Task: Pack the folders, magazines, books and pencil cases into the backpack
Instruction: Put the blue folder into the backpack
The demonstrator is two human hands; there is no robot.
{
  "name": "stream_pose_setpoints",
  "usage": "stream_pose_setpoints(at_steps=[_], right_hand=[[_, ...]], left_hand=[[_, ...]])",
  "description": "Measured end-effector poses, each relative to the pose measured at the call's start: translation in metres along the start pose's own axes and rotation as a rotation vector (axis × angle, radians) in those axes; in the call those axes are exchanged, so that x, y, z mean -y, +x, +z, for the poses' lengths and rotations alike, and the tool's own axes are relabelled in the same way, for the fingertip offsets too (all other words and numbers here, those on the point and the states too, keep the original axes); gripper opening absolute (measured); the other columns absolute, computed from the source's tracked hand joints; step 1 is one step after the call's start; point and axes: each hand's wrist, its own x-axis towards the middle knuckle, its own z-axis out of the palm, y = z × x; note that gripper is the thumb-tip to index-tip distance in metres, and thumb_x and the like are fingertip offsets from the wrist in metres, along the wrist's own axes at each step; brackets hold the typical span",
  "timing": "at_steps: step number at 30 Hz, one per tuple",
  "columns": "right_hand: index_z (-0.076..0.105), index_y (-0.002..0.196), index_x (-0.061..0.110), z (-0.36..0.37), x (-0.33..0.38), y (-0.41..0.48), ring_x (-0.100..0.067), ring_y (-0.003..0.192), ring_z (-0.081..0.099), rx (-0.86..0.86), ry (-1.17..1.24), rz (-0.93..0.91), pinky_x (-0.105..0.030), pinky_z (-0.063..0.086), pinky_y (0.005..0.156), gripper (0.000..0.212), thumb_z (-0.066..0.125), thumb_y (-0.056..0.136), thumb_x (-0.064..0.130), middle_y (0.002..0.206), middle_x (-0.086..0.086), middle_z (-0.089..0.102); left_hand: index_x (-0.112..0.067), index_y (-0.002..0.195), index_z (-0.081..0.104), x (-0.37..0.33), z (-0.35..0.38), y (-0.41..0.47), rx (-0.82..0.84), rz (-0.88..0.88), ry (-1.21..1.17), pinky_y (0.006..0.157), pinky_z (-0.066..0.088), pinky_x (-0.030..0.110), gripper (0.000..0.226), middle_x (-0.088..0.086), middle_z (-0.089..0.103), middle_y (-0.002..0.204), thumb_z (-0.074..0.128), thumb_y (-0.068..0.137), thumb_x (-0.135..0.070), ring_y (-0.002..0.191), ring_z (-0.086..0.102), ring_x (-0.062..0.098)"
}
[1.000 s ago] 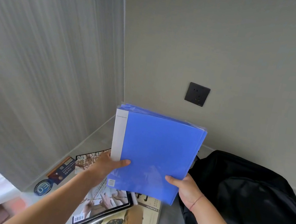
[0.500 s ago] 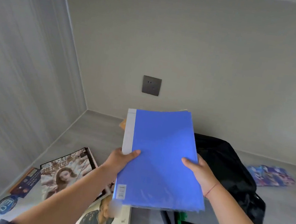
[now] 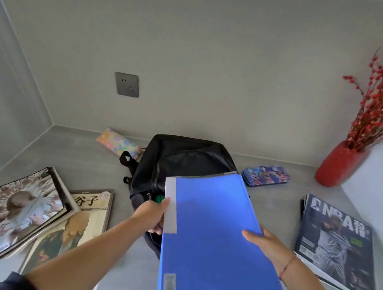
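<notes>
Head view: I see left hand [image 3: 153, 213] and right hand [image 3: 267, 243] pinching the blue plastic folders [image 3: 216, 235] over the open black fabric backpack [image 3: 183, 161]; glossy magazines [image 3: 339, 246], paperback books [image 3: 85, 216], patterned pencil cases [image 3: 265, 174] unpacked on grey table [image 3: 275, 207].

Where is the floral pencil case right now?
Head view: the floral pencil case lies by the back wall, just left of the black backpack.
</notes>
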Motion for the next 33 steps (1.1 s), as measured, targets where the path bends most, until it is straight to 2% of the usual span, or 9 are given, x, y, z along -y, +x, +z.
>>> stream_pose_setpoints(at_steps=[2,4,6,10,15,20,25,30,33], right_hand=[[0.061,0.115,0.012,-0.01,-0.013,-0.01,-0.021,0.081,0.073,0.016,-0.02,0.038,-0.032,0.059,0.068,0.042,0.07,0.074,0.015,0.094,-0.001,0.076],[0.06,0.12,0.011,-0.018,-0.028,-0.016,-0.029,0.094,0.071,0.056,-0.043,0.112,-0.038,0.057,0.076,0.058,0.074,0.065,0.022,0.108,-0.009,0.073],[0.06,0.12,0.015,-0.02,-0.039,-0.021,-0.032,0.103,0.068,0.087,-0.035,0.18,-0.041,0.055,0.084,0.053,0.071,0.069,0.023,0.115,-0.011,0.07],[0.061,0.117,0.019,-0.023,-0.047,-0.021,-0.027,0.1,0.07,0.082,-0.019,0.244,-0.034,0.057,0.076,0.043,0.066,0.074,0.02,0.113,-0.007,0.072],[0.061,0.119,0.019,-0.022,-0.045,-0.012,-0.026,0.101,0.07,0.085,-0.081,0.314,-0.034,0.056,0.078,0.035,0.065,0.084,0.019,0.112,-0.006,0.072],[0.062,0.122,0.021,-0.028,-0.044,-0.005,-0.022,0.102,0.07,0.088,-0.151,0.397,-0.035,0.054,0.085,0.042,0.068,0.081,0.028,0.111,-0.002,0.073],[0.062,0.121,0.024,-0.035,-0.044,-0.002,-0.02,0.107,0.068,0.117,-0.15,0.422,-0.036,0.052,0.093,0.05,0.069,0.072,0.032,0.116,-0.001,0.071],[0.061,0.122,0.024,-0.031,-0.044,0.008,-0.02,0.108,0.067,0.157,-0.115,0.428,-0.032,0.053,0.087,0.044,0.066,0.079,0.027,0.118,-0.001,0.07],[0.062,0.12,0.026,-0.035,-0.047,0.016,-0.018,0.109,0.067,0.155,-0.112,0.423,-0.035,0.049,0.098,0.047,0.068,0.074,0.032,0.117,0.002,0.071]], left_hand=[[-0.01,0.069,0.058,0.006,0.005,0.002,-0.134,0.162,0.263,0.07,0.052,0.032,0.041,0.016,0.071,0.087,0.041,0.095,-0.036,0.08,0.068,0.031],[-0.013,0.095,0.065,0.01,0.007,0.009,-0.241,0.309,0.46,0.075,0.045,0.031,0.024,0.011,0.062,0.114,0.041,0.093,-0.013,0.104,0.06,0.032],[-0.023,0.116,0.063,0.011,0.005,0.018,-0.237,0.448,0.652,0.091,0.043,0.032,0.044,0.005,0.047,0.132,0.04,0.089,0.003,0.121,0.047,0.026],[-0.034,0.13,0.053,0.002,0.005,0.039,-0.214,0.653,1.174,0.12,0.011,0.041,0.057,0.004,0.004,0.16,0.043,0.086,0.002,0.147,0.004,0.026],[-0.025,0.15,0.012,0.001,0.005,0.068,-0.262,0.601,1.505,0.12,0.002,0.051,0.069,0.011,-0.019,0.159,0.041,0.091,-0.004,0.148,-0.007,0.03],[-0.019,0.151,0.0,-0.015,0.009,0.091,-0.355,0.652,1.561,0.118,0.021,0.046,0.085,0.013,-0.006,0.16,0.055,0.087,-0.006,0.147,0.01,0.029],[-0.015,0.148,0.021,-0.028,0.003,0.111,-0.297,0.785,1.671,0.109,0.03,0.041,0.062,0.012,0.014,0.158,0.048,0.092,-0.012,0.14,0.027,0.028],[-0.016,0.121,0.055,-0.047,0.017,0.12,-0.259,0.815,1.692,0.098,0.037,0.036,0.038,0.008,0.046,0.132,0.059,0.083,-0.011,0.112,0.054,0.025],[-0.017,0.112,0.062,-0.055,0.023,0.122,-0.262,0.783,1.584,0.08,0.045,0.031,0.023,0.004,0.053,0.118,0.05,0.092,-0.016,0.098,0.061,0.022]])
